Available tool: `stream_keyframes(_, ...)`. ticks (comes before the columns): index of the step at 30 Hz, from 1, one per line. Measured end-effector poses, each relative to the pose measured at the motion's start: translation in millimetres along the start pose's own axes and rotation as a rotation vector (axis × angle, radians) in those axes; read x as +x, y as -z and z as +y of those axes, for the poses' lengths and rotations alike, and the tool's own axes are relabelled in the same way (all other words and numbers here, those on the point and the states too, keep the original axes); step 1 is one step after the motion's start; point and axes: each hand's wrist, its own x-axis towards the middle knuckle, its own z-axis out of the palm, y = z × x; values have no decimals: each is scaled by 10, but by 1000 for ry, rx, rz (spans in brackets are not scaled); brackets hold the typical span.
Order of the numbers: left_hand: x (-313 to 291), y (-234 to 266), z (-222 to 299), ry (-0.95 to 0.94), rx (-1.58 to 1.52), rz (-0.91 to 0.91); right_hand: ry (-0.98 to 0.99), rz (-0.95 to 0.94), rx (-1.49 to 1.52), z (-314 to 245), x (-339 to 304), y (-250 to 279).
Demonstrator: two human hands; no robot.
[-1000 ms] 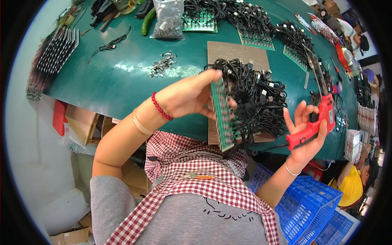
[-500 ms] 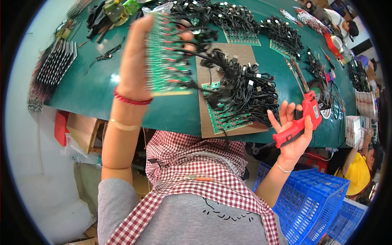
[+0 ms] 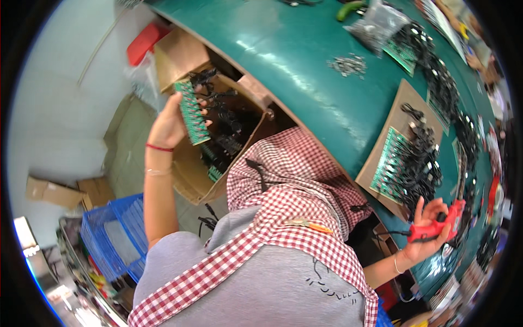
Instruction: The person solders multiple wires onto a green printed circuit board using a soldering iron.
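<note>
My left hand (image 3: 168, 123) grips a long green circuit board (image 3: 192, 113) by its edge, with black cables trailing from its far side. Beneath it is an open cardboard box (image 3: 192, 188), holding more boards and dark cables. My right hand (image 3: 422, 240) is wrapped round a red soldering gun (image 3: 427, 232) over the bench's edge. Near that hand lies another green circuit board (image 3: 388, 163) with bundled black cables (image 3: 422, 163), on a brown sheet (image 3: 369, 182).
The green bench (image 3: 305, 109) carries a pile of small metal parts (image 3: 347, 65), a clear plastic bag (image 3: 378, 26) and more cabled boards along its far side. Blue crates (image 3: 111, 240) stand on the floor at left, near cardboard pieces (image 3: 52, 192).
My view has swung left. My left hand has carried the circuit board from above the bench to over the cardboard box. My right hand still holds the soldering gun.
</note>
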Motion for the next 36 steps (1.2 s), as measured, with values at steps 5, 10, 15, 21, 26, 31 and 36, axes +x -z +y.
stream_keyframes(5,289,1240,-999,2,-205,411,-1,5,-85,-53,67,-30)
stream_keyframes(10,590,1813,-1599,32,-350,551,14,17,-94,-8,-46,-85)
stream_keyframes(15,445,1975,-1946,200,-284,603,32,64,-104,3,-227,-79)
stream_keyframes(21,126,2063,-2265,266,-45,968,5,65,-147,32,-215,-122)
stream_keyframes(26,364,-243,-1310,134,191,-174,-37,81,-104,140,21,-92)
stream_keyframes(31,384,-2294,-1013,-443,962,-653,-10,155,-100,171,270,-262)
stream_keyframes(36,974,-3006,-1387,-562,1329,-431,110,163,-138,100,124,-372)
